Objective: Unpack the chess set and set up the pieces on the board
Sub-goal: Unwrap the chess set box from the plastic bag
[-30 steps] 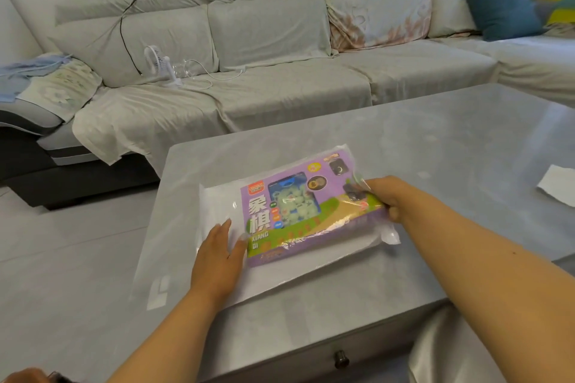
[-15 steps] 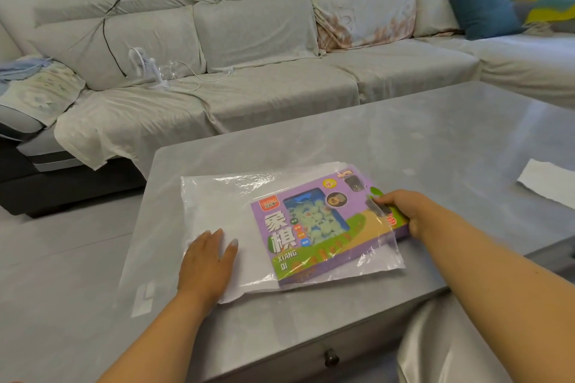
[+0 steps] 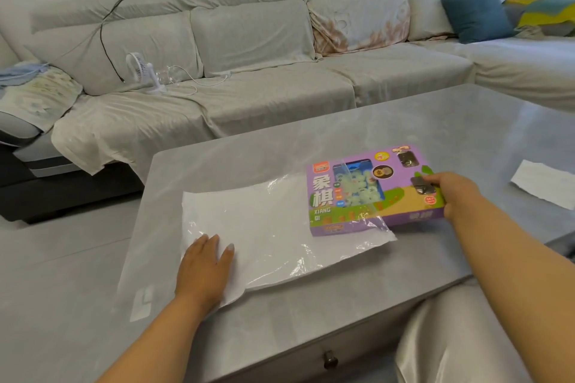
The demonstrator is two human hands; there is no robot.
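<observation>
The purple cardboard chess-set box (image 3: 371, 188) printed with "XIANG QI" is now sitting mostly outside the clear-and-white plastic bag (image 3: 273, 227), further to your right than half a second ago, with only its left end still under the bag's open mouth. Your right hand (image 3: 452, 193) is gripping the box's right end, fingers curled over the top and thumb under the edge. Your left hand (image 3: 205, 270) is lying flat with fingers spread, pressing the bag's closed near-left corner against the glossy grey table (image 3: 342, 295). The box is resting on the table right of centre. A white paper sheet (image 3: 543, 183) is lying well apart at the right edge.
</observation>
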